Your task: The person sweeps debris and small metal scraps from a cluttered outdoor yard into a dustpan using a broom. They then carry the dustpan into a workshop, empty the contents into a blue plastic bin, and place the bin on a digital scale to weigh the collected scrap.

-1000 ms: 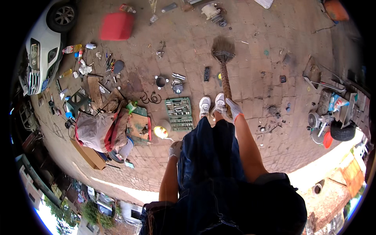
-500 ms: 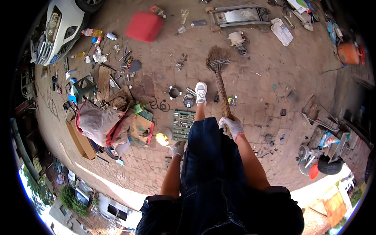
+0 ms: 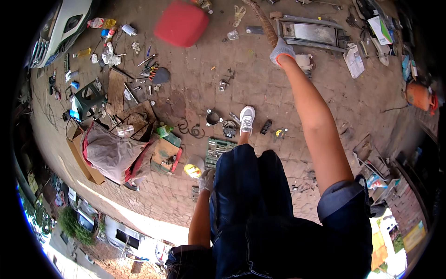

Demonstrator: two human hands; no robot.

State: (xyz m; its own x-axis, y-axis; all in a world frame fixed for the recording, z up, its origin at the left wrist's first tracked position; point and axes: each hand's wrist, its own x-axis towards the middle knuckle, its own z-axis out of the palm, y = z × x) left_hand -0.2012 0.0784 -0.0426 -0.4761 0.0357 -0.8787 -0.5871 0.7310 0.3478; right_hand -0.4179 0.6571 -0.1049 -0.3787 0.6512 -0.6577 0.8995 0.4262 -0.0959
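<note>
My right hand (image 3: 282, 52), in a pale work glove with an orange cuff, is stretched far forward. It grips the near end of a broom's wooden handle (image 3: 267, 23); the bristle head is beyond the top edge. My left hand (image 3: 206, 180), also gloved, is low beside my left leg with its fingers curled. It overlaps the near side of a white round container (image 3: 193, 166) with a yellow and red patch. What those fingers hold, if anything, is hidden. A green socket set case (image 3: 219, 149) lies open just ahead of that hand.
A red seat-like block (image 3: 181, 24) and a floor jack (image 3: 309, 33) lie ahead on the brick paving. Around my shoe are a metal ring (image 3: 213, 118) and machine parts. Leftward sit a grey-covered heap (image 3: 111, 149), a green stool (image 3: 87, 103) and a car (image 3: 60, 30).
My right arm has swung from beside my knees out to the far front, carrying the broom forward until its head left the view. My left hand has shifted slightly toward the white container.
</note>
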